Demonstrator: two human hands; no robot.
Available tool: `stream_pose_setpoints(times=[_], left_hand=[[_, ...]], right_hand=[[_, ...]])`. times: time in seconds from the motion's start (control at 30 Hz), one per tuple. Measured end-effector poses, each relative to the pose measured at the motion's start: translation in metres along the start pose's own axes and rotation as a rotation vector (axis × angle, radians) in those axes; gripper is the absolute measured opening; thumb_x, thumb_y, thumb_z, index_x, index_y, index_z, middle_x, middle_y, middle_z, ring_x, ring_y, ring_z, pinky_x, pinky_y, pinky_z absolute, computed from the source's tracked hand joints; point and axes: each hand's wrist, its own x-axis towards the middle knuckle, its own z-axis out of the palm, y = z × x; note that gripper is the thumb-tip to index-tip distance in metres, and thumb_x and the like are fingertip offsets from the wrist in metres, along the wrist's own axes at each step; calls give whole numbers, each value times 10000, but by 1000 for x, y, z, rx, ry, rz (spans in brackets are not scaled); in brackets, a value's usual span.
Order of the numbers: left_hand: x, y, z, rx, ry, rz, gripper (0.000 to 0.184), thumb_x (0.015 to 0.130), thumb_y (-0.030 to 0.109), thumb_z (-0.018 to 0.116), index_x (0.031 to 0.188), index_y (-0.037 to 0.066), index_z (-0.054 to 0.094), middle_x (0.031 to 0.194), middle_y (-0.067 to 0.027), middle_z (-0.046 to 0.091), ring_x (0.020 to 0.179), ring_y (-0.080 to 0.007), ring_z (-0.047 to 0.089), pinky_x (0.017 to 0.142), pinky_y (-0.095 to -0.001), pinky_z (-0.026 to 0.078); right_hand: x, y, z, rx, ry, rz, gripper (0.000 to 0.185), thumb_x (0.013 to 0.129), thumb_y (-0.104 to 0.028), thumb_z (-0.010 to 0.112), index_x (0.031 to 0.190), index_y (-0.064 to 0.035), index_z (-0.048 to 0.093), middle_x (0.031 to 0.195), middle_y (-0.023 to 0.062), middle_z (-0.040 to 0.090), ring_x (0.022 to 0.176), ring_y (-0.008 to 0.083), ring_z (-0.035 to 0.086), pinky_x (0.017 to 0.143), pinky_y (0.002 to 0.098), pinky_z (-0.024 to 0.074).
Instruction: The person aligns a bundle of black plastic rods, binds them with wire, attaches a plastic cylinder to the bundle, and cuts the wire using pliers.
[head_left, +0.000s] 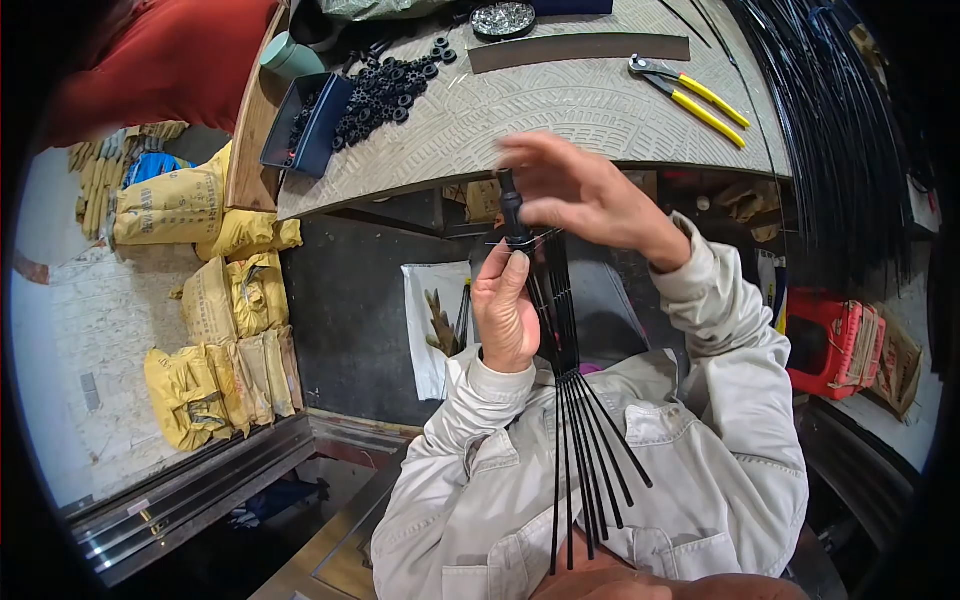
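My left hand [508,308] is closed around the upper part of a black umbrella frame [560,330], with the thumb pressed on it just under the top fitting. The frame's thin ribs hang down in front of my chest and fan apart at their lower ends. A black cylindrical fitting [513,208] stands upright above my left thumb. Beside and above it is my right hand [590,195], its fingers stretched out and spread from the thumb. The fingers are smeared by motion, and I see nothing held in them.
The patterned table [560,120] carries black rings [385,95], a dark blue bin [315,125], yellow-handled pliers [700,100] and a dish of small metal parts [503,20]. Black rods [840,150] hang at right. Yellow sacks [170,208] and a red stool [830,345] stand on the floor. A red-clothed person [170,65] is at upper left.
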Motion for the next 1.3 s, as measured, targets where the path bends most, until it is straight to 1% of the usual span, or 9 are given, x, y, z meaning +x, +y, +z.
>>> stream_pose_setpoints(times=[0.07,0.13,0.27,0.33,0.47,0.77,1.0,1.17,1.3], left_hand=[[-1,3,0,-17,9,10,270,853,54,594,1110,-21,557,1020,-82,624,905,-149,590,864,-273,439],[-1,4,0,25,3,41,262,875,59,563,1122,-29,546,1028,-85,621,929,-147,583,870,-272,432],[-2,4,0,80,64,40,286,896,95,544,1150,-35,529,1055,-83,608,965,-145,561,895,-273,413],[-3,5,-1,123,73,50,295,902,120,538,1155,-32,531,1080,-82,599,978,-147,555,906,-277,411],[-5,19,-12,145,26,85,306,913,160,522,1163,-16,535,1115,-88,591,1010,-162,552,916,-299,417],[-3,26,-12,11,-100,-37,349,880,189,562,1168,-5,523,1241,-131,503,1257,-311,362,1078,-415,271],[-3,24,-18,40,-103,-11,355,884,191,550,1170,-17,521,1315,-151,439,1288,-296,321,1102,-440,220],[-7,24,-12,74,-49,18,313,903,218,523,1144,25,573,1305,-130,463,1181,-235,446,1035,-382,322],[-7,24,-17,88,-45,29,315,904,218,523,1145,23,573,1325,-121,445,1172,-224,452,1030,-368,329]], right_hand=[[-15,-7,7,-333,203,-142,940,626,-228,814,1375,-53,273,1224,134,467,1087,209,491,961,357,382],[-35,3,31,-284,322,-22,979,604,-223,827,1383,-54,258,1212,125,465,1050,200,501,932,336,395],[-52,25,81,170,629,182,757,689,-64,748,1298,-54,298,1002,58,437,903,120,500,808,265,433],[-51,39,96,513,643,203,663,733,-41,712,1260,-53,310,1001,56,438,897,109,505,762,237,435],[-54,42,100,873,450,317,155,799,-88,667,897,9,595,766,16,592,678,66,534,638,210,454],[-56,35,104,888,463,258,119,807,-92,666,873,3,637,760,9,607,673,55,544,603,198,444],[-55,25,103,807,518,264,114,806,-85,664,882,-6,634,754,-9,596,679,23,520,595,180,423],[-57,19,106,366,545,205,202,795,-127,656,915,32,627,767,10,614,698,32,509,582,211,420],[-56,24,107,480,508,236,198,804,-130,652,926,26,631,782,10,617,709,41,519,608,208,429]])
